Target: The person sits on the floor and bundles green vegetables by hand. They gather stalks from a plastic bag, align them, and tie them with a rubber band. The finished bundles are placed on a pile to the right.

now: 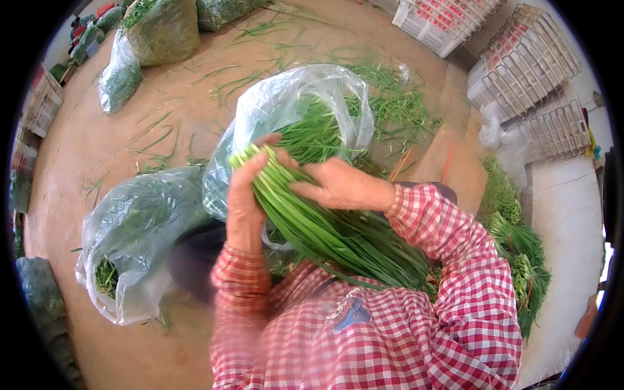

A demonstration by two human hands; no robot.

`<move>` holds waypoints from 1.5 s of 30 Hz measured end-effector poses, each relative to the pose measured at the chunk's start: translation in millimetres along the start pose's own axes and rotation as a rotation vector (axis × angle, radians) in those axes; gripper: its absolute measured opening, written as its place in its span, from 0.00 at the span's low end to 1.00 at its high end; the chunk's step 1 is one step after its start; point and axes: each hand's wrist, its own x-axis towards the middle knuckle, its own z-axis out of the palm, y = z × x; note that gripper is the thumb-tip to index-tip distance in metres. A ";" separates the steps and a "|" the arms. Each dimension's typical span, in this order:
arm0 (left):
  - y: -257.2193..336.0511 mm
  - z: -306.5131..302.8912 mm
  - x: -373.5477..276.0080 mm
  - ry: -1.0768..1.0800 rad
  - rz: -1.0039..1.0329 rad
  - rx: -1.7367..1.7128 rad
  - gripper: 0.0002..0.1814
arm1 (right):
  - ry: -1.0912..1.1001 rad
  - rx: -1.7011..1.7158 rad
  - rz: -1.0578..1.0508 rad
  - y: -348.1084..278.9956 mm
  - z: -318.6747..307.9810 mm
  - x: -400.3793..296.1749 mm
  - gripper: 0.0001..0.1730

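A bunch of long green leaves, apparently garlic chives [302, 214], slants across my lap, its pale cut ends at the upper left. My left hand [248, 185] wraps around the bunch near those ends, thumb across the stems. My right hand [341, 183] is on the bunch farther along, thumb and fingers gripping leaves; some fingertips are hidden. Just beyond my hands, an open clear plastic bag [263, 102] holds more green leaves [312, 129]. To the left lies another clear plastic bag [141, 219] with greens inside, its mouth towards me.
Loose leaves [395, 102] litter the brown floor [195, 117] beyond the bag. Tied bunches of greens [521, 243] lie at my right. Stacked white plastic crates [526, 68] stand at the upper right. A large filled sack [165, 34] and a smaller bag [119, 80] are at the upper left.
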 end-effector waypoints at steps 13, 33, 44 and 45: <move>215.4 62.0 -52.4 -0.050 0.702 0.183 0.08 | -0.057 -0.193 0.192 159.4 74.4 -41.4 0.21; 72.4 171.1 -1.2 -0.322 0.827 0.718 0.22 | 0.348 0.172 -0.472 -14.1 -28.3 -33.5 0.68; 164.0 58.5 -36.0 -0.009 0.680 0.328 0.06 | 0.701 0.887 0.065 20.2 -71.5 -143.6 0.15; 164.4 49.9 -35.8 0.014 0.680 0.304 0.06 | 0.701 0.889 0.060 17.1 -70.7 -148.0 0.15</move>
